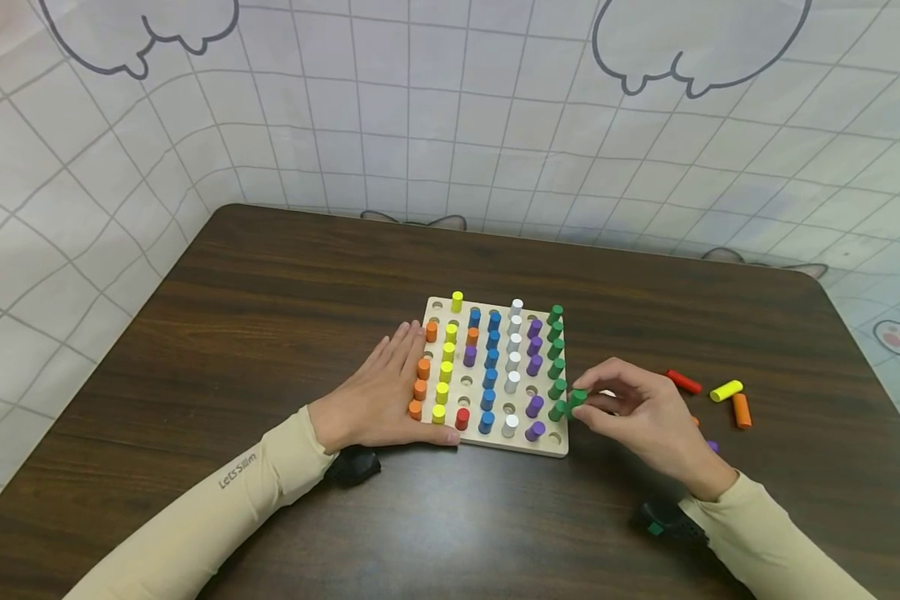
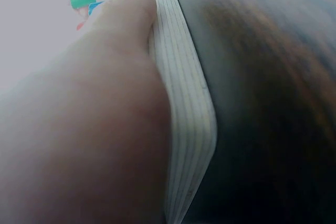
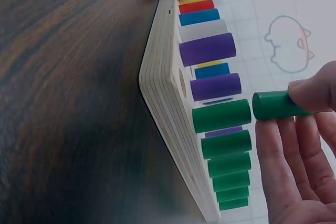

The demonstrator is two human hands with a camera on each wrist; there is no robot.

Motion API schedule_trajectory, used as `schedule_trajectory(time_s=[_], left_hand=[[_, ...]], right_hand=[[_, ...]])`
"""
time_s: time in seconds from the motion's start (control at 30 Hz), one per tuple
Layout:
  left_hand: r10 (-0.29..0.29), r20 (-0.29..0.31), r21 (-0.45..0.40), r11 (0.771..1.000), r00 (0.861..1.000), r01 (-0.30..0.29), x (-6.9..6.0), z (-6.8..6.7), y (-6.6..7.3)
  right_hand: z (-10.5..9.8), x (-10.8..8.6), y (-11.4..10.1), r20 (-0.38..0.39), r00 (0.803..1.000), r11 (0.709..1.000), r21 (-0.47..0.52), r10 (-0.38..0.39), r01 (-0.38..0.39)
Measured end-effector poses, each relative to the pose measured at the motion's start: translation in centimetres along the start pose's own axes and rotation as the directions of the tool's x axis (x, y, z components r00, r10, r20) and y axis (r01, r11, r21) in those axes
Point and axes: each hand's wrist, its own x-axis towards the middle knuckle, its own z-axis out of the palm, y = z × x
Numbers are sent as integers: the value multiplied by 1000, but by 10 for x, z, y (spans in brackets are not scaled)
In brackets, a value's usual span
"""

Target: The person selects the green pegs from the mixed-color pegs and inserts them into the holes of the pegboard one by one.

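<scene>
A square wooden pegboard (image 1: 523, 443) lies on the table, its coloured pegs standing largely in columns by colour. My left hand (image 1: 378, 400) rests against its left side with fingers straight, the thumb along the near edge by a red peg (image 1: 462, 419). Between thumb and fingers, my right hand (image 1: 645, 412) pinches a green peg (image 3: 275, 105) just off the board's right side. That peg's free end is close to the nearest peg (image 3: 223, 116) of the green column. An uncovered hole (image 1: 554, 438) shows at the near right corner. The left wrist view is mostly filled by the blurred left hand.
Loose pegs lie right of the right hand: a red one (image 1: 683, 382), a yellow one (image 1: 726, 391) and an orange one (image 1: 742, 412). A purple one (image 1: 712, 446) is partly hidden by the hand. Behind the dark table (image 1: 307, 275) hangs a white gridded cloth (image 1: 435, 108).
</scene>
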Motion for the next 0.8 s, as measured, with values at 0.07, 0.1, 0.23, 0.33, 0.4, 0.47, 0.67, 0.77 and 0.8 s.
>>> schedule_trajectory(time_s=[0.07,0.1,0.23,0.33,0.4,0.47,0.67,0.77,0.8], left_hand=[[0,0,0,1000,1000,0,0,0,0],[-1,1,0,1000,1000,1,0,0,0],[-2,3,1,1000,1000,2,0,0,0],[-3,5,1,1000,1000,3,0,0,0],[-3,8,3,1000,1000,3,1,0,0],[-3,10,3,1000,1000,3,1,0,0],[-9,16,-3,1000,1000,9,0,0,0],[-10,18,-4,1000,1000,10,0,0,0],[-11,18,-4,1000,1000,11,1,0,0]], right_hand=[[1,0,0,7,1000,1000,18,-5,5],[1,0,-1,10,1000,1000,22,-6,6],[2,0,-2,14,1000,1000,23,-1,0],[2,-1,-3,14,1000,1000,16,9,-9],[2,-1,-3,14,1000,1000,10,12,-12],[2,-1,-3,17,1000,1000,2,17,-17],[3,-2,-2,42,998,998,-40,57,-55],[4,-3,-1,59,995,995,-66,78,-75],[4,-3,-1,67,995,994,-72,81,-76]])
